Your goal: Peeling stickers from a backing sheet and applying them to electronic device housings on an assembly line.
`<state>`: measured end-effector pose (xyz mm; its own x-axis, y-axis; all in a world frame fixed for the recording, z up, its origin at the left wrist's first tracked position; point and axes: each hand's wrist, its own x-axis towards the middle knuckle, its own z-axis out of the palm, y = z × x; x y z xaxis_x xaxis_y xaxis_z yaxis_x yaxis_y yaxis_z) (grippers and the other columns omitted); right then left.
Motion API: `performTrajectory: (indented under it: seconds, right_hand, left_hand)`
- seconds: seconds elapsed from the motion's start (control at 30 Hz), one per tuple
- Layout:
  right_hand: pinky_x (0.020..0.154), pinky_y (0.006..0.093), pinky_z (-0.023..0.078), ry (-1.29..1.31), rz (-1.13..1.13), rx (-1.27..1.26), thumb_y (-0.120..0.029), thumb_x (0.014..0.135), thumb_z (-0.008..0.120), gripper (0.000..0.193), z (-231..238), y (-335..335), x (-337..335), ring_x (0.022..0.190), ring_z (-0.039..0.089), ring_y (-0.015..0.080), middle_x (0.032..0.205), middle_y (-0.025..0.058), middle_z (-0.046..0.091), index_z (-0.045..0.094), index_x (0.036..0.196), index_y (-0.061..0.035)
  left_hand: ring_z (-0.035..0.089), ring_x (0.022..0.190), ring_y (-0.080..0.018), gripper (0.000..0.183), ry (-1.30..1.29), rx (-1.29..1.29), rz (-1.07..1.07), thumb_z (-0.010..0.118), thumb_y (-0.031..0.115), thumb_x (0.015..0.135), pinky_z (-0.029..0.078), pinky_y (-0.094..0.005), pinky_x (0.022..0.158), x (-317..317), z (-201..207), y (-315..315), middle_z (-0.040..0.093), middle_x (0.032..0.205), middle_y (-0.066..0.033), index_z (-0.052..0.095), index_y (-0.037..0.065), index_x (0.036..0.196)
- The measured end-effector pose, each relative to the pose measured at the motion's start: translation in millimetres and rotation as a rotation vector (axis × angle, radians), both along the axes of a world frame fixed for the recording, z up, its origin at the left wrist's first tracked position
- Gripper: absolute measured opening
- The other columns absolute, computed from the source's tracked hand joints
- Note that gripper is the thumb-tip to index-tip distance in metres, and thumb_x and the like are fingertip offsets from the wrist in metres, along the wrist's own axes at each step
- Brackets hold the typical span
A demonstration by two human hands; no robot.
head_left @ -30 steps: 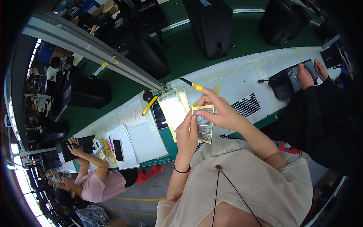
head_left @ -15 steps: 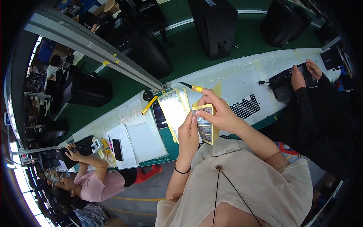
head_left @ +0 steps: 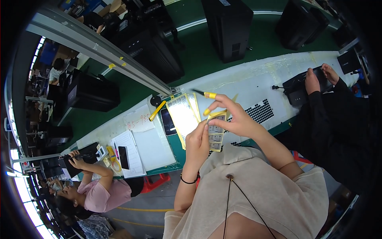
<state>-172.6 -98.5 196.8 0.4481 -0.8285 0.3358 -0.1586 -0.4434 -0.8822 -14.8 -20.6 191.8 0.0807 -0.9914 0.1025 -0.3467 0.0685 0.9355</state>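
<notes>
A sheet of silver labels on yellow backing (head_left: 216,139) is pinched at its upper left by my left hand (head_left: 197,139), thumb upward. My right hand (head_left: 238,119) is over the sheet's upper end, its thumb pressed to it beside my left thumb. The index and middle fingers of that hand are lifted apart, with yellow wraps near their tips. A thin dark pointed tool (head_left: 198,92) juts from the index wrap; how it is held is hidden. More label sheets (head_left: 181,113) lie on the bench just left of my hands.
Rows of small black round pieces (head_left: 260,112) lie right of my hands. A dark phone (head_left: 168,121), yellow-handled tool (head_left: 158,110) and papers (head_left: 129,145) are to the left. Co-workers handle black devices at both sides. Large black cases (head_left: 227,32) stand on the green conveyor beyond.
My right index and middle fingers have lifted and spread away from the sheet. The sheet's curled top has dropped out of the fingers, and the pointed tool has shifted slightly right and down.
</notes>
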Motion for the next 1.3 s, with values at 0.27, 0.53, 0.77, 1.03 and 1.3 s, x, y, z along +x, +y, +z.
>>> performTrajectory:
  seconds: [0.27,0.53,0.77,1.03,1.3]
  right_hand:
    - [0.086,0.0281,0.045,-0.088,0.084,0.196,-0.005,0.079,0.074,0.065,12.3,-1.0,-3.2,0.086,0.061,0.0111,0.084,0.0032,0.063,0.041,0.135,-0.003]
    - [0.079,0.0225,0.044,-0.259,-0.039,0.418,-0.001,0.079,0.073,0.066,18.6,-3.3,-7.7,0.081,0.058,0.0082,0.079,0.0021,0.061,0.039,0.136,-0.0018]
    - [0.081,0.0235,0.043,-0.281,-0.052,0.418,-0.001,0.078,0.073,0.068,16.3,-2.7,-10.8,0.081,0.058,0.0088,0.08,0.0025,0.062,0.039,0.137,-0.0016]
    - [0.083,0.0243,0.043,-0.194,0.08,0.402,-0.002,0.078,0.073,0.068,17.1,-5.6,-17.7,0.083,0.06,0.0091,0.081,0.0032,0.063,0.038,0.137,-0.0022]
    - [0.076,0.023,0.045,-0.331,0.035,0.445,0.004,0.079,0.069,0.063,14.8,-2.4,-16.7,0.081,0.061,0.0104,0.082,0.0054,0.063,0.04,0.134,-0.0035]
  left_hand:
    - [0.063,0.064,-0.0178,0.024,0.0,-0.1,0.101,0.055,0.011,0.095,0.047,-0.031,0.056,-11.0,-4.2,-2.7,0.067,0.077,-0.0149,0.061,-0.002,0.114]
    - [0.058,0.065,-0.0112,0.025,-0.014,0.003,0.087,0.057,0.015,0.096,0.046,-0.0256,0.059,-10.7,6.5,1.6,0.067,0.08,-0.0118,0.063,-0.002,0.112]
    - [0.049,0.062,-0.0056,0.022,0.206,0.109,0.064,0.057,0.014,0.096,0.044,-0.0239,0.059,-9.2,4.6,1.2,0.062,0.071,-0.0065,0.066,-0.003,0.106]
    - [0.044,0.061,-0.0039,0.019,0.187,0.121,0.039,0.061,0.011,0.093,0.042,-0.0207,0.059,-5.0,7.6,-0.1,0.061,0.071,-0.0031,0.067,-0.004,0.102]
    - [0.057,0.077,-0.0064,0.019,0.287,0.131,0.137,0.068,0.013,0.089,0.046,-0.0205,0.069,-4.2,14.1,3.2,0.069,0.084,-0.0054,0.069,-0.002,0.1]
